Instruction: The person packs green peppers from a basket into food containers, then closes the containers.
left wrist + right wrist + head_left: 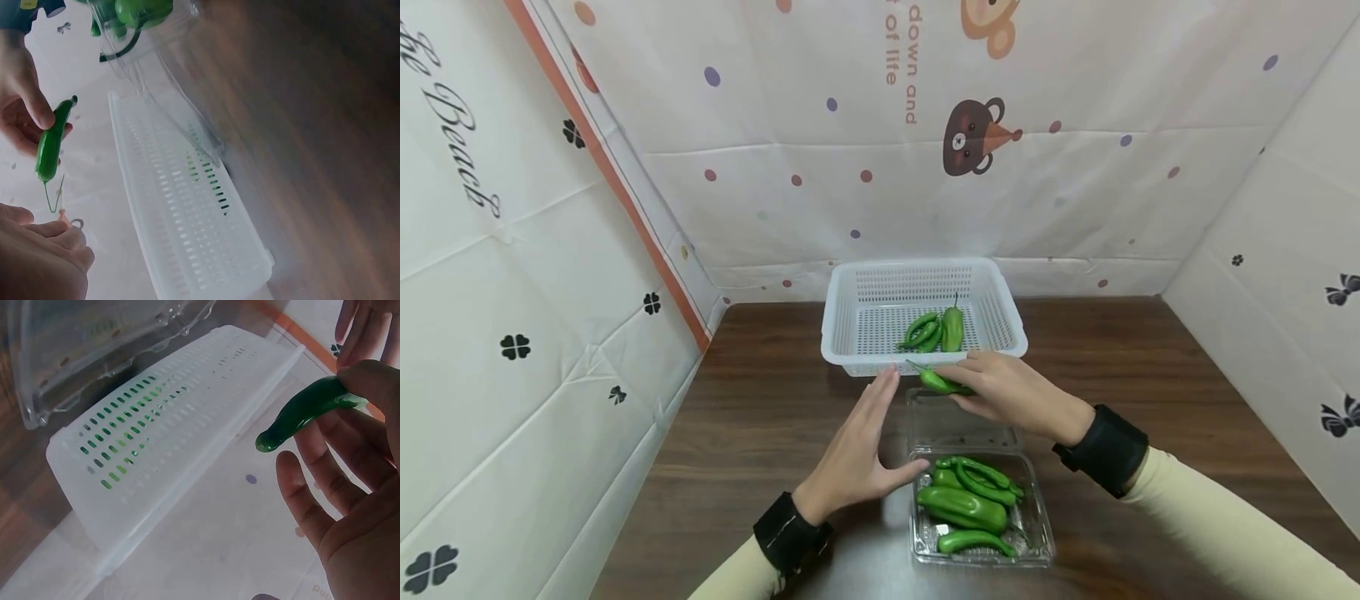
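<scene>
We pinch a pepper (937, 382) in our right hand (1011, 396), its stem end toward our relaxed, released left hand (857, 467); the basket (867, 363) lies beyond both hands, the box (981, 563) on their near side.

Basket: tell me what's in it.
Inside the basket, slim green peppers lie clustered beside a plumper one. Its near wall hides the strip of floor just behind it; whatever lies under the peppers is covered.
</scene>
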`<state>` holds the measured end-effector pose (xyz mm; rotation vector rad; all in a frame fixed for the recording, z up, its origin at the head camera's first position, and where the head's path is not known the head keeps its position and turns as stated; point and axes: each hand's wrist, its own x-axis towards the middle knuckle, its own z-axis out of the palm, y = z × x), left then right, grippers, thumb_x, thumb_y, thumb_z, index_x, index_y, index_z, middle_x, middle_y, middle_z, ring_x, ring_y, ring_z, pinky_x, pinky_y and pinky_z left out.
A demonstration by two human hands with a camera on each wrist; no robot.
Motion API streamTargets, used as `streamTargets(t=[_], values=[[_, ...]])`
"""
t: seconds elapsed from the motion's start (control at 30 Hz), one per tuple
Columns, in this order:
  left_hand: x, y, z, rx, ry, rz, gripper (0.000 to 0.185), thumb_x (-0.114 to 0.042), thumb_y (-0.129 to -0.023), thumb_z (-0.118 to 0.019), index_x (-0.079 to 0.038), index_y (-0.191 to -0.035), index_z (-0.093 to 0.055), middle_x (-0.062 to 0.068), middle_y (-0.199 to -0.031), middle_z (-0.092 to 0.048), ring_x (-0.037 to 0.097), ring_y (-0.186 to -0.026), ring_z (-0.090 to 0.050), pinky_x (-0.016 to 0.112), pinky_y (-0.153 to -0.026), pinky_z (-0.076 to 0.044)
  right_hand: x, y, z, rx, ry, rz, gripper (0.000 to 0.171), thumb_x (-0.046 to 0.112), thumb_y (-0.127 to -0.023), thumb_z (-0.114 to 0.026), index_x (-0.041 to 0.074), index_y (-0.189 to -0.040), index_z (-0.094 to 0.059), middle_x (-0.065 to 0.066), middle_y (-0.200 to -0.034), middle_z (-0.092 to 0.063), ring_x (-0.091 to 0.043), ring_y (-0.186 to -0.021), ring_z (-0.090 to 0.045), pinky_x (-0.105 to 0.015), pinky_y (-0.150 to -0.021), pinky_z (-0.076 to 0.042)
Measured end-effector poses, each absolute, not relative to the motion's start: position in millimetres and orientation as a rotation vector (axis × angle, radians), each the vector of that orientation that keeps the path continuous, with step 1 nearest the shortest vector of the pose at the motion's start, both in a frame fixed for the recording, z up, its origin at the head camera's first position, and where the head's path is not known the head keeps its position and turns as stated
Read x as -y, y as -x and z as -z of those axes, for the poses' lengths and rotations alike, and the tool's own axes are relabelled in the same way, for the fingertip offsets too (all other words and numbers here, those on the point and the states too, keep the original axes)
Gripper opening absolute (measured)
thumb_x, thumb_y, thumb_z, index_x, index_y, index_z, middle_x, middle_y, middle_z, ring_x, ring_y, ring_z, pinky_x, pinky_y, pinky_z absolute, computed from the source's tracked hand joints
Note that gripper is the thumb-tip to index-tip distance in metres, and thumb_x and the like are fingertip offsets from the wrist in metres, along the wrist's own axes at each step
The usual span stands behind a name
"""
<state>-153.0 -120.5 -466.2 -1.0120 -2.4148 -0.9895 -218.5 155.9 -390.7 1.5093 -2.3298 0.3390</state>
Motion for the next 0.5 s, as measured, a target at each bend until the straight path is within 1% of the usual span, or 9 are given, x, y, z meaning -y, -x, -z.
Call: streamTargets(t=[0.07,0.13,0.27,0.4,0.5], values=[[120.1,149.3,467.4,2.423,1.023,0.999,0.114,-0.056,-0.086,-0.076,-0.002,-0.164,-0.013,0.017,-0.17,-0.015,0.033,-0.155,-0.02,0.052,-0.122,-0.027,-158.3,213.8,393.4,2.331,-1.502,-0.35,0.046,0.016,-0.087,-0.084,0.005,-0.129,-0.069,-0.005,-0.109,-0.072,-0.019,-0.097,-0.068,-0.036,-0.078,-0.058],[119.7,145.5,469.1,2.433,1.037,1.009,0.115,-0.056,-0.085,-0.078,-0.003,-0.164,-0.014,0.015,-0.17,-0.014,0.032,-0.155,-0.02,0.051,-0.121,-0.029,-160.6,208.6,395.9,2.331,-1.493,-0.362,0.044,0.016,-0.087,-0.083,0.006,-0.127,-0.069,-0.004,-0.109,-0.071,-0.019,-0.097,-0.067,-0.035,-0.077,-0.057],[120.4,137.5,472.0,2.447,1.08,1.023,0.116,-0.053,-0.084,-0.079,-0.002,-0.164,-0.013,0.014,-0.17,-0.014,0.032,-0.155,-0.021,0.051,-0.121,-0.03,-163.4,198.2,400.9,2.323,-1.487,-0.388,0.044,0.016,-0.086,-0.084,0.006,-0.127,-0.069,-0.001,-0.101,-0.069,-0.014,-0.089,-0.065,-0.031,-0.072,-0.056],[122.3,130.7,475.3,2.466,1.118,1.032,0.117,-0.052,-0.084,-0.08,0.0,-0.163,-0.012,0.014,-0.169,-0.019,0.032,-0.153,-0.026,0.053,-0.12,-0.03,-164.4,187.2,404.8,2.318,-1.484,-0.406,0.052,0.012,-0.081,-0.086,0.006,-0.13,-0.068,0.001,-0.095,-0.066,-0.011,-0.08,-0.061,-0.029,-0.066,-0.053],[123.4,126.3,478.3,2.525,1.129,1.063,0.117,-0.055,-0.086,-0.078,-0.005,-0.165,-0.008,0.01,-0.17,-0.018,0.029,-0.153,-0.027,0.051,-0.12,-0.031,-165.1,178.9,407.1,2.323,-1.48,-0.416,0.057,0.01,-0.078,-0.088,0.006,-0.131,-0.067,0.001,-0.094,-0.066,-0.012,-0.081,-0.061,-0.03,-0.066,-0.054]])
